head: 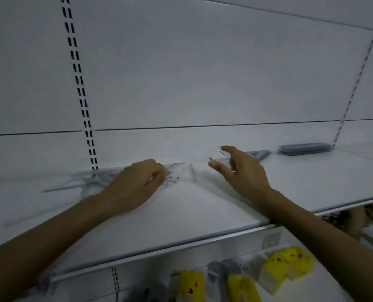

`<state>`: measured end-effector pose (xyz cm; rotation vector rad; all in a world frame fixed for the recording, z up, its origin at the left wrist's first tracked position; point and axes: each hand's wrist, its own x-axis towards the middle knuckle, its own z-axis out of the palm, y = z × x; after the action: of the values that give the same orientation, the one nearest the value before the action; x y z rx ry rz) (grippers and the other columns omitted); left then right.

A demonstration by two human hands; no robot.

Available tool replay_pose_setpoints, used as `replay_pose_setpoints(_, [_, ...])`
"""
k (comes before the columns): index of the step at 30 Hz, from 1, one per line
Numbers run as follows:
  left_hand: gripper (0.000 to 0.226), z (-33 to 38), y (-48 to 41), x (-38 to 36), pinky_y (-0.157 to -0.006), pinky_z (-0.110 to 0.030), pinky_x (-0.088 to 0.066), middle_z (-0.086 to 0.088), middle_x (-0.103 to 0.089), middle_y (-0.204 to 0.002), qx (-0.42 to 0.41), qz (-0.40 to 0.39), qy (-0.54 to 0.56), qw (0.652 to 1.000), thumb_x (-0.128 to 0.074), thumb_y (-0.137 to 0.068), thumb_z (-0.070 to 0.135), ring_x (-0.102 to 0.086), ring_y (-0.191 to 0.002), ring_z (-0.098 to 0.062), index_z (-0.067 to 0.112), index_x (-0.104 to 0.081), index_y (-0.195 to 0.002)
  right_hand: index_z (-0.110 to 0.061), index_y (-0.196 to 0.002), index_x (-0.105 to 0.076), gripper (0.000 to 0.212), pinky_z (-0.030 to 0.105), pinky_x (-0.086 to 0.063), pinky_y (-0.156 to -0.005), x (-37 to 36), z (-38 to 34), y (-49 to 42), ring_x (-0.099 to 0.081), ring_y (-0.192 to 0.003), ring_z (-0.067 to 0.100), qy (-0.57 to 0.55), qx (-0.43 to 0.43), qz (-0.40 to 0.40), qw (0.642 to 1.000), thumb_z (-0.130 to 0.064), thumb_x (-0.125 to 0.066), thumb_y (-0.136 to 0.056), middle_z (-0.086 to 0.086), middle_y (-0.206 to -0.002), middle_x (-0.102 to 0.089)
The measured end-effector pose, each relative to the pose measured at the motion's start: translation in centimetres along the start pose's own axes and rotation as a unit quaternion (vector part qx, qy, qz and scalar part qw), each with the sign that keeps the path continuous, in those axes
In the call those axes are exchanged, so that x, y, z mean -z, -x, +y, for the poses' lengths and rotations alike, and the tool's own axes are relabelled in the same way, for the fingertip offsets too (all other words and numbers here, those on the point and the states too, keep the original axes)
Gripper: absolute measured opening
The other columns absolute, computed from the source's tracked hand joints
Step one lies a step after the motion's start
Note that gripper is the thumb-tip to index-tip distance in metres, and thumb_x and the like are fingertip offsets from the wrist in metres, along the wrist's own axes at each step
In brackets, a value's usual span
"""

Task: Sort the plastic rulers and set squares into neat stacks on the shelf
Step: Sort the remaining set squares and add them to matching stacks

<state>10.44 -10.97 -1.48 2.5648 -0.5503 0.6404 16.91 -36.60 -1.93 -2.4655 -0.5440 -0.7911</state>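
A loose pile of clear plastic rulers and set squares lies on the white shelf at the left, against the back wall. My left hand rests on the pile's right end, fingers curled onto a clear piece. My right hand is raised just right of it, thumb and fingers apart around a thin clear piece that is hard to make out. Further right lie a set square stack and a ruler stack by the back wall.
The shelf's front edge runs below my forearms. Under it hang yellow and grey packaged items on a rail. Slotted uprights run up the back wall. The shelf ends at a bracket at the far right.
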Motion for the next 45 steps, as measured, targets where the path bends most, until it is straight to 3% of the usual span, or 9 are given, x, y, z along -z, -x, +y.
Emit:
replay_pose_setpoints(4, [0.036, 4.6, -5.6, -4.5, -0.063, -0.029, -0.039, 0.008, -0.057, -0.067, 0.015, -0.001, 0.036, 0.999, -0.046, -0.093, 0.044, -0.051, -0.06, -0.001, 0.02, -0.065, -0.074, -0.025, -0.105, -0.067, 0.051, 0.031, -0.047, -0.066, 2.5, 7.3, -0.5, -0.063, -0.071, 0.017, -0.004, -0.034, 0.045, 0.998, -0.056, -0.026, -0.096, -0.004, -0.081, -0.071])
replay_pose_setpoints(9, [0.02, 10.2, -12.3, -10.2, -0.05, -0.018, -0.042, 0.011, -0.064, -0.063, 0.062, -0.066, 0.114, 0.989, -0.055, -0.091, 0.038, -0.054, -0.051, 0.001, 0.028, -0.053, -0.107, -0.015, -0.092, -0.048, 0.035, 0.035, -0.044, -0.052, 4.4, 15.0, -2.7, -0.056, -0.056, 0.024, 0.009, -0.022, 0.094, 0.995, -0.038, -0.021, -0.094, 0.006, -0.065, -0.063])
replay_pose_setpoints(14, [0.02, 12.5, -17.4, -13.3, -0.055, -0.024, -0.043, 0.006, -0.062, -0.072, 0.168, -0.04, 0.182, 0.968, -0.049, -0.095, 0.032, -0.055, -0.068, -0.014, 0.019, -0.049, -0.11, -0.013, -0.098, -0.068, 0.015, 0.036, -0.046, -0.068, 5.4, 19.4, -7.0, -0.059, -0.082, 0.025, 0.055, 0.15, 0.104, 0.982, -0.014, -0.054, -0.094, 0.006, -0.092, -0.066])
replay_pose_setpoints(18, [0.017, 11.7, -18.3, -15.3, -0.065, -0.025, -0.044, 0.005, -0.063, -0.075, 0.233, 0.044, 0.233, 0.943, -0.048, -0.095, 0.022, -0.059, -0.075, -0.015, 0.017, -0.049, -0.111, -0.014, -0.094, -0.075, 0.02, 0.03, -0.045, -0.06, 4.6, 21.2, -10.1, -0.063, -0.067, 0.027, 0.138, 0.256, 0.063, 0.955, -0.003, -0.072, -0.078, 0.006, -0.084, -0.072])
replay_pose_setpoints(22, [0.009, 10.6, -17.5, -15.9, -0.048, -0.018, -0.037, 0.006, -0.064, -0.071, 0.237, 0.063, 0.249, 0.937, -0.051, -0.095, 0.02, -0.05, -0.057, -0.007, 0.019, -0.05, -0.104, -0.013, -0.09, -0.075, 0.029, 0.029, -0.048, -0.057, 2.1, 23.2, -10.2, -0.065, -0.059, 0.026, 0.152, 0.312, 0.044, 0.937, 0.0, -0.077, -0.064, 0.005, -0.077, -0.073])
replay_pose_setpoints(30, [0.02, 10.4, -17.8, -15.9, -0.048, -0.009, -0.036, 0.003, -0.066, -0.083, 0.211, 0.06, 0.221, 0.95, -0.048, -0.096, 0.024, -0.051, -0.054, -0.002, 0.022, -0.05, -0.115, -0.013, -0.091, -0.076, 0.023, 0.036, -0.056, -0.058, 1.4, 24.1, -10.5, -0.068, -0.065, 0.027, 0.11, 0.288, 0.004, 0.951, -0.003, -0.077, -0.07, 0.007, -0.086, -0.074])
replay_pose_setpoints(36, [0.032, 10.8, -17.7, -15.9, -0.039, -0.011, -0.038, 0.0, -0.071, -0.09, 0.22, 0.083, 0.246, 0.94, -0.058, -0.09, 0.025, -0.052, -0.049, -0.008, 0.021, -0.048, -0.12, -0.031, -0.118, -0.065, 0.043, 0.034, -0.047, -0.085, 1.2, 24.4, -9.9, -0.061, -0.106, 0.024, 0.099, 0.18, -0.122, 0.971, -0.005, -0.048, -0.088, -0.003, -0.119, -0.066])
replay_pose_setpoints(42, [0.008, 10.6, -17.7, -15.8, -0.038, -0.017, -0.039, 0.004, -0.073, -0.079, 0.216, 0.089, 0.247, 0.941, -0.061, -0.087, 0.025, -0.052, -0.047, -0.011, 0.018, -0.058, -0.092, -0.023, -0.111, -0.07, 0.039, 0.035, -0.049, -0.083, 1.2, 23.8, -9.6, -0.063, -0.099, 0.024, 0.042, 0.195, -0.078, 0.977, 0.001, -0.05, -0.087, 0.002, -0.111, -0.069])
replay_pose_setpoints(45, [0.011, 11.1, -17.7, -15.8, -0.037, -0.015, -0.037, 0.005, -0.071, -0.073, 0.217, 0.076, 0.259, 0.938, -0.057, -0.091, 0.024, -0.045, -0.038, -0.006, 0.014, -0.057, -0.088, -0.016, -0.106, -0.071, 0.025, 0.023, -0.05, -0.082, 1.8, 22.6, -9.4, -0.065, -0.091, 0.013, -0.13, 0.112, -0.039, 0.984, -0.007, -0.053, -0.092, 0.0, -0.102, -0.071])
